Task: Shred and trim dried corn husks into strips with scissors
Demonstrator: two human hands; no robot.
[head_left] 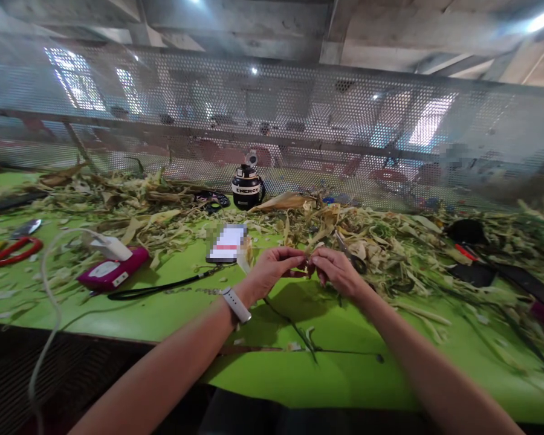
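Observation:
Over the green tabletop (344,386), my left hand (274,269) and my right hand (333,270) meet fingertip to fingertip. Both are closed in a pinch on something small that I cannot make out behind the fingers. A white watch strap (236,304) circles my left wrist. Below the hands, a thin dark strip (294,326) lies slanting on the table. Dry plant scraps (381,248), like husks and leaves, are heaped just beyond my right hand. Among them, scissors (356,260) show in part. A phone (229,243) with a lit screen lies beyond my left hand, its dark strap trailing left.
A black bottle (247,188) marked ENERGY stands before the perforated metal screen (281,121). To the left are a magenta power strip (113,270) with a white plug (113,246) and cable, and red-and-yellow-handled scissors (16,252). A black pouch-like thing (466,231) lies at right.

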